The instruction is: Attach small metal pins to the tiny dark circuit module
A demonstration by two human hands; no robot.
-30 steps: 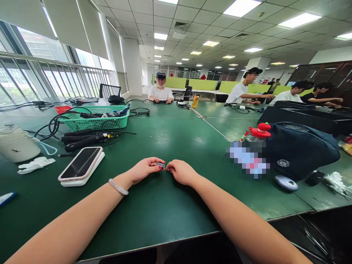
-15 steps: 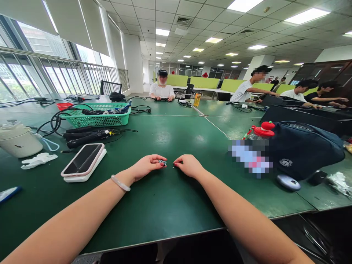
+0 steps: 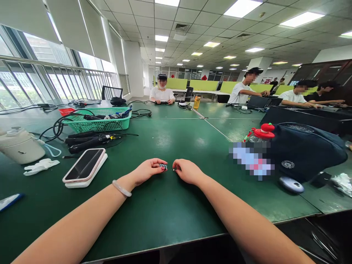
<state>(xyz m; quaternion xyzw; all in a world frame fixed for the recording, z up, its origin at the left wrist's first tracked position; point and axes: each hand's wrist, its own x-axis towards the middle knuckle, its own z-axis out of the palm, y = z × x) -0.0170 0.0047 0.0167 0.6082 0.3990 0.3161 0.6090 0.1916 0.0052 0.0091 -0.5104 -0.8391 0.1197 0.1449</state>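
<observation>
Between the thumb and fingers of my left hand [image 3: 148, 172] is a small dark circuit board [image 3: 163, 167] with pale markings, held low over the green table. My right hand [image 3: 188, 171] is just to the right of it, a small gap apart. Its fingers are curled, thumb and index drawn together. A tiny white piece [image 3: 173, 169] shows at those fingertips, too small to name. Whether it is pinched or lies on the table I cannot tell.
A phone [image 3: 85, 165] on a white box, black cable handles [image 3: 88, 142] and a green basket [image 3: 99, 126] are on the left. On the right stand a red-lidded bottle [image 3: 262, 132], a dark bag [image 3: 310, 150] and a mouse [image 3: 291, 185]. Several people sit or stand farther off.
The view has tipped slightly, so the scene sits lower. My left hand keeps the circuit board; my right fingers have shifted a little, with a gap showing inside the curl.
</observation>
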